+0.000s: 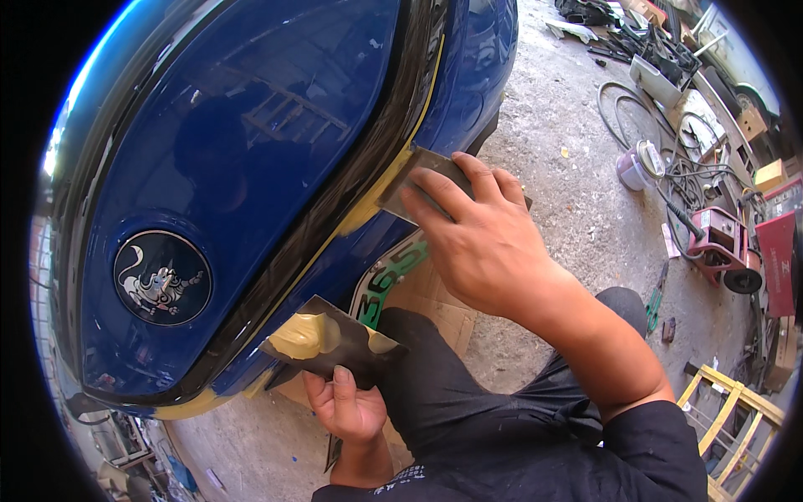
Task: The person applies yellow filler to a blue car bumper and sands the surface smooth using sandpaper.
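Nearest are 2 bare hands and 2 legs in dark trousers (443, 368). The left hand (347, 406) pinches the lower edge of 1 dark plate (358, 356) between thumb and fingers; the plate is tilted and carries 2 patches of yellow paste (303, 335), 1 large mound and 1 smaller smear. The right hand (485, 230) has its fingers splayed over 1 flat dark spreader (447, 167), holding it against the blue bodywork (251, 151); its thumb's grip underneath cannot be seen. The spreader's left edge meets 1 yellow smear (361, 216) beside the black trim band (305, 238), and more yellow lies along the lower body edge. The bodywork bears 1 round emblem (164, 277).

Between the hands is 1 green-and-white number plate (381, 289), partly covered by the right hand and the dark plate. A knee hides part of the cardboard (443, 314) on the floor (535, 125).

Farther right are 1 yellow ladder-like frame (736, 397), 1 green-handled tool (655, 305), 1 red wheeled machine (719, 238) and 1 open tub (637, 170). Looped cables (615, 105) lie behind the tub, and dark scrap parts (640, 38) are heaped beyond.
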A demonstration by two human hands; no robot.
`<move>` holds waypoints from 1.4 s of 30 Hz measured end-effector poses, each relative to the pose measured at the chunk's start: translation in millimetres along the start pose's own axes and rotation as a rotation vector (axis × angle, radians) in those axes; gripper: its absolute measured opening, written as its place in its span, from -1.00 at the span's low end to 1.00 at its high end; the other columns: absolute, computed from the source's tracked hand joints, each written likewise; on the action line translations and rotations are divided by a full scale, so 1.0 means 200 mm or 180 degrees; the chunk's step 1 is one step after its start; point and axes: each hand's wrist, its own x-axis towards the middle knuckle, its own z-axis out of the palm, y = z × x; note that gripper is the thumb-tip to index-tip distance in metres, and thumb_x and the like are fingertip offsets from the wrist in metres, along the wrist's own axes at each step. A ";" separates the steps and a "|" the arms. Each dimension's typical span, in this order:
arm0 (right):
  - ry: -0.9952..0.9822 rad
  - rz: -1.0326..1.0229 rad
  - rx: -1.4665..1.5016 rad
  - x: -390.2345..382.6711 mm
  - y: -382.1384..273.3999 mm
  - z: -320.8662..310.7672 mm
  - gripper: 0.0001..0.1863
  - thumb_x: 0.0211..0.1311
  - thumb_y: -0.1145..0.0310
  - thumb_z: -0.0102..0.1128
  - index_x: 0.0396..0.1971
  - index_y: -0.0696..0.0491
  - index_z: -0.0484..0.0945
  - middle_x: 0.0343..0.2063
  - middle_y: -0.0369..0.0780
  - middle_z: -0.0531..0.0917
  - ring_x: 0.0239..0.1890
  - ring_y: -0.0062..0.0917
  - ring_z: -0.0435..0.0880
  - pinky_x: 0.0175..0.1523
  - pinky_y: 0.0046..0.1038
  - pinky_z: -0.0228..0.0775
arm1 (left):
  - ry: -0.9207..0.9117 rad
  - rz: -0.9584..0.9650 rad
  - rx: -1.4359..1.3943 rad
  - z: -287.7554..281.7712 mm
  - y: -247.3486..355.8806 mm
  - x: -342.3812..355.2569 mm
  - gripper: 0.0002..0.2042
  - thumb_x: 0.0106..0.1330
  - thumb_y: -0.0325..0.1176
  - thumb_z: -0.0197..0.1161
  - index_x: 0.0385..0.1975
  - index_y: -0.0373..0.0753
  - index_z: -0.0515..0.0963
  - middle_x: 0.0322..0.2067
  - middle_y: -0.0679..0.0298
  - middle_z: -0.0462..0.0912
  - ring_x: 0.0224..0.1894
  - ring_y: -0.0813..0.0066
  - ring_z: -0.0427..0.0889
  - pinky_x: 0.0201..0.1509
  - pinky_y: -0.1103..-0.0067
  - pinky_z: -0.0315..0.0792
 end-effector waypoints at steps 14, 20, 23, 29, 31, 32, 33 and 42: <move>-0.0502 -0.0937 0.3241 -0.33 0.00 0.03 -0.51 0.08 0.42 0.30 0.08 0.04 0.50 0.13 -0.09 0.45 0.23 -0.06 0.36 0.23 -0.08 0.25 | 0.0291 -0.0455 -0.0934 0.15 0.06 0.01 -0.62 0.37 -0.50 0.01 0.18 -0.33 0.27 0.07 0.13 0.48 0.05 0.32 0.51 0.23 0.41 0.34; -0.0075 -0.1234 0.1136 -0.18 0.06 0.04 -0.61 0.07 0.34 0.24 -0.04 -0.02 0.54 0.06 -0.23 0.49 0.25 -0.22 0.34 0.21 -0.14 0.26 | 0.0228 0.0181 -0.0519 0.07 0.09 -0.01 -0.64 0.38 -0.47 -0.02 0.17 -0.31 0.30 0.05 0.14 0.50 0.06 0.33 0.52 0.18 0.41 0.40; -0.0100 -0.1814 0.0804 -0.06 0.09 0.02 -0.67 0.09 0.31 0.22 -0.09 -0.01 0.56 0.04 -0.25 0.51 0.25 -0.30 0.35 0.22 -0.16 0.26 | 0.0409 0.0122 -0.0252 0.05 0.08 -0.03 -0.63 0.35 -0.47 0.01 0.16 -0.32 0.31 0.02 0.16 0.50 0.03 0.33 0.52 0.17 0.42 0.39; -0.0064 -0.2148 0.0901 0.06 0.09 0.04 -0.65 0.05 0.28 0.20 -0.11 -0.01 0.57 0.05 -0.29 0.51 0.22 -0.40 0.38 0.23 -0.17 0.25 | 0.0498 0.0139 -0.0107 0.04 0.07 -0.07 -0.61 0.31 -0.48 0.02 0.15 -0.34 0.31 0.00 0.15 0.50 0.03 0.34 0.50 0.19 0.43 0.35; -0.0024 -0.2220 0.0842 0.07 0.09 0.04 -0.66 0.07 0.23 0.20 -0.13 -0.01 0.59 0.01 -0.30 0.53 0.20 -0.43 0.40 0.22 -0.20 0.25 | 0.0464 0.0151 -0.0099 0.04 0.07 -0.08 -0.61 0.31 -0.49 0.01 0.16 -0.35 0.30 0.01 0.14 0.50 0.04 0.34 0.50 0.21 0.42 0.34; -0.0031 -0.2251 0.0828 0.08 0.09 0.05 -0.66 0.07 0.23 0.20 -0.12 -0.01 0.59 0.01 -0.30 0.53 0.20 -0.44 0.40 0.22 -0.20 0.25 | 0.0468 0.0167 -0.0081 0.04 0.06 -0.09 -0.61 0.32 -0.50 0.00 0.16 -0.35 0.30 0.02 0.14 0.49 0.05 0.34 0.50 0.21 0.42 0.34; -0.0038 -0.2279 0.0811 0.09 0.09 0.05 -0.66 0.07 0.24 0.19 -0.12 -0.01 0.59 0.01 -0.30 0.53 0.20 -0.45 0.40 0.22 -0.20 0.24 | 0.0469 0.0181 -0.0064 0.04 0.06 -0.09 -0.60 0.32 -0.50 0.00 0.17 -0.35 0.30 0.03 0.13 0.49 0.06 0.33 0.50 0.22 0.41 0.33; -0.0130 -0.2310 0.0781 0.10 0.11 0.05 -0.66 0.11 0.26 0.14 -0.09 -0.01 0.57 -0.02 -0.30 0.53 0.20 -0.48 0.39 0.24 -0.20 0.22 | 0.0428 0.0079 -0.0112 0.01 0.04 -0.11 -0.60 0.30 -0.47 0.07 0.14 -0.40 0.30 0.07 0.07 0.45 0.10 0.25 0.46 0.25 0.38 0.31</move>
